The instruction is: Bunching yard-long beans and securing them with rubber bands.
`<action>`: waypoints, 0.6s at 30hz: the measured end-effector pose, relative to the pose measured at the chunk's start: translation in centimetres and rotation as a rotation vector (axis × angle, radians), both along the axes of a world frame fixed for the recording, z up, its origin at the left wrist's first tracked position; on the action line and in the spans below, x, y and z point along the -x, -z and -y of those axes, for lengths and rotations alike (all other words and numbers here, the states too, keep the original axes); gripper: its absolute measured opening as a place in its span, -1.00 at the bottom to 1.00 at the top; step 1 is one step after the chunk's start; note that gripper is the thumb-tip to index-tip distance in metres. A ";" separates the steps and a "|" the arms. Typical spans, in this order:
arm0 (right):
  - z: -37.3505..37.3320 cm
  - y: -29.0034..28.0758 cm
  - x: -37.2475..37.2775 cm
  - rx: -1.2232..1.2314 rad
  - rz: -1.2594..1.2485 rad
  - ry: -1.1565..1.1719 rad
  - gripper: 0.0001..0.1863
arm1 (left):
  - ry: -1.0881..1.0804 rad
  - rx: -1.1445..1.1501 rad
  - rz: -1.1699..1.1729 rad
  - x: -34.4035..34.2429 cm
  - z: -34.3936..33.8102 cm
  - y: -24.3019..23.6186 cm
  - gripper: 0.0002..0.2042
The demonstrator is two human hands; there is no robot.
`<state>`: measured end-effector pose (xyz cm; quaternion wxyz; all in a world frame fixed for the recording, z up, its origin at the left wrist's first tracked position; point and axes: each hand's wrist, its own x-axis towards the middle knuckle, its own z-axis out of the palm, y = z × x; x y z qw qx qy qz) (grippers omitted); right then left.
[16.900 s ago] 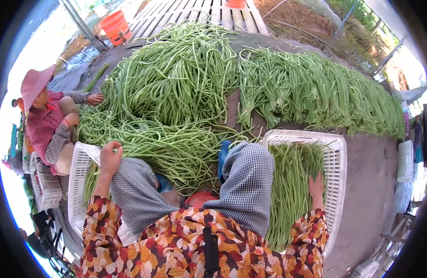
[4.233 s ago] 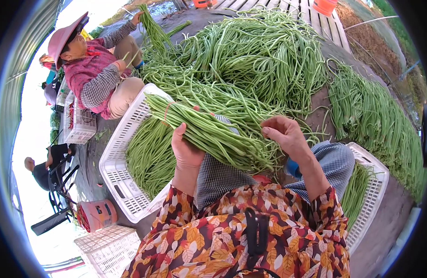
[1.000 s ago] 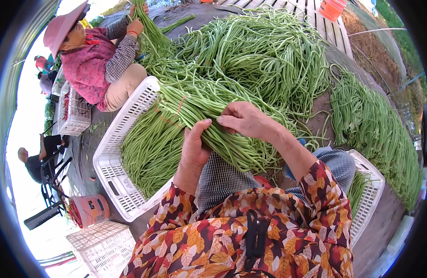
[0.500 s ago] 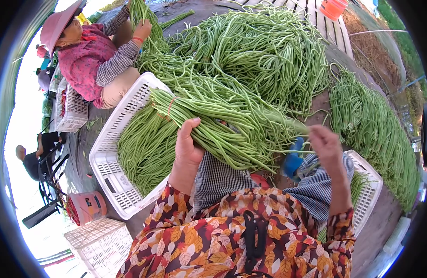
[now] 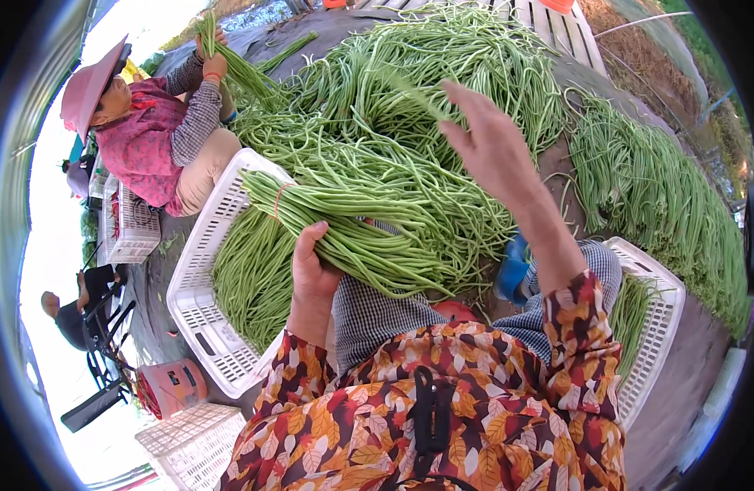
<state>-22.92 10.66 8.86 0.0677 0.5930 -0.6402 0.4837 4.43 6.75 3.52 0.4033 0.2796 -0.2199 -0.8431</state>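
Note:
My left hand [image 5: 313,268] is closed around a bundle of long green beans [image 5: 356,233], its thumb lying across the top. A thin red band [image 5: 280,199] circles the bundle near its left end, and the loose ends fan out to the right over my lap. My right hand [image 5: 487,139] is raised over the bean heap, fingers apart. A motion-smeared long bean [image 5: 414,92] shows just off its fingertips, pointing up and left. Below the bundle, at my left, stands a white perforated crate [image 5: 203,266] filled with beans.
A big heap of long beans [image 5: 442,65] spreads ahead, with another pile [image 5: 655,192] at right. A second white crate [image 5: 659,327] stands beside my right leg. At left a co-worker [image 5: 139,139] holds beans; an orange bucket [image 5: 174,386] and an upturned crate [image 5: 193,438] sit nearer.
My right hand has swung up and left from beside the bundle's right end to above the heap, its fingers spreading. My left hand still grips the bundle.

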 end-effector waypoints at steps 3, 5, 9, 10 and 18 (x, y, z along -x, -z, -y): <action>-1.1 1.5 -3.7 -0.252 0.045 -0.281 -0.77 | -0.034 0.007 -0.002 -0.6 0.1 0.9 -0.53; -2.7 3.6 -4.9 -0.364 0.094 -0.394 -0.80 | -0.046 -0.011 -0.006 -0.3 0.0 0.5 -0.54; -4.4 6.9 -7.1 -0.482 0.084 -0.262 -0.85 | -0.050 -0.012 0.033 -0.1 0.4 0.8 -0.56; -4.3 7.3 -7.6 -0.429 0.071 -0.210 -0.84 | -0.069 -0.020 0.043 0.0 0.5 0.7 -0.57; -3.3 6.7 -7.1 -0.512 0.339 -0.409 -0.82 | -0.091 -0.040 0.091 -0.3 0.7 1.2 -0.59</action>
